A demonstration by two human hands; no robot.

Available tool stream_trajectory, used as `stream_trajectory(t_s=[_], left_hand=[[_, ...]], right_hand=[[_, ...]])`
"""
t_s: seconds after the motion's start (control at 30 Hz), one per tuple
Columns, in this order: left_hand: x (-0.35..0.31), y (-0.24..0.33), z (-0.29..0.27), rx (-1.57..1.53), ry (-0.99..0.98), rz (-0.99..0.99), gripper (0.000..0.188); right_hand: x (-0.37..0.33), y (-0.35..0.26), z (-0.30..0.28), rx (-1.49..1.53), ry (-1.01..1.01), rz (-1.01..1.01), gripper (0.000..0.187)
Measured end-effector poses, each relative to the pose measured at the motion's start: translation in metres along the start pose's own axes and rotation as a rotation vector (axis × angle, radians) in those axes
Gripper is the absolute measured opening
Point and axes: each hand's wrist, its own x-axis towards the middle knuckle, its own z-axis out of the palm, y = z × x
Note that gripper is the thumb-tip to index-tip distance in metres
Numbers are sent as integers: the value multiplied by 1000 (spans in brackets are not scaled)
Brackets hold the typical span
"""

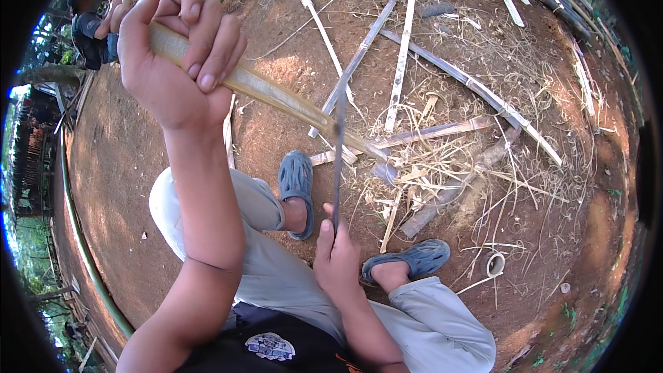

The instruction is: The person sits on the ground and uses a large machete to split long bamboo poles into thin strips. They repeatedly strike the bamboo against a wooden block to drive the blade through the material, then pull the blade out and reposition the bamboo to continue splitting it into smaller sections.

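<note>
My left hand (181, 62), raised at the upper left, is wrapped round a split bamboo piece (276, 100) with a pale, hollowed inner face. The bamboo slants down to the right, and its lower end reaches the heap of shavings (442, 173) on the ground. In my right hand (337, 262), low between my knees, is a long knife (339, 159); the fingers are closed on its handle, which is mostly hidden. Its thin dark blade points away from me and appears edge-on. The blade crosses the bamboo near its lower end; I cannot tell whether it is cutting in.
Several bamboo slats (400, 62) lie across the brown dirt ahead. A short log (449, 200) lies beneath the shavings, near my grey-blue clogs (414, 259). A bamboo ring (495, 263) is at the right. A long green pole (86, 249) runs along the left. Another person (90, 27) is at the far left.
</note>
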Motion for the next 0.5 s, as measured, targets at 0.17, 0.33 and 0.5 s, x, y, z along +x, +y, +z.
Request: stream_trajectory(t_s=[0.17,0.33,0.5], left_hand=[[-12,1,18,18,98,19,39],[-27,6,34,113,180,63,40],[-33,2,59,139,114,64,35]], right_hand=[[-4,16,14,-41,132,-267,27],[4,19,-10,-34,42,-49,22],[2,-6,-5,70,167,-326,20]])
